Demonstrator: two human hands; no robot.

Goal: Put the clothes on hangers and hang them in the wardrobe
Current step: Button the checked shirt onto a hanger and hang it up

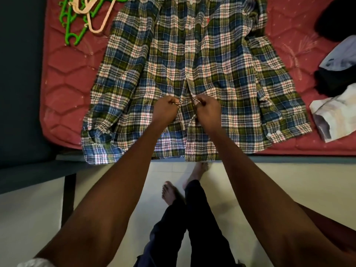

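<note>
A plaid shirt [192,78] was spread flat, front up, on a red mattress [63,78], its hem draped over the mattress edge nearest the person. The button placket ran up the middle of the shirt, parted at the lower end. The left edge of that opening was pinched by the left hand [165,109], fingers curled tight around the cloth. The right edge was gripped in the same manner by the right hand [207,110], so that the two hands were held close together, just apart, over the lower front of the shirt. Both arms were stretched forward from the bottom of the view.

Beyond the shirt's left shoulder, green hangers [72,26] and beige hangers [96,18] were piled together on the mattress. To the right of the shirt's right sleeve, a heap of other clothes [335,93] was seen at the mattress edge, dark and pale pieces mixed. Below the shirt's hem, bare feet were seen on a pale tiled floor [279,182].
</note>
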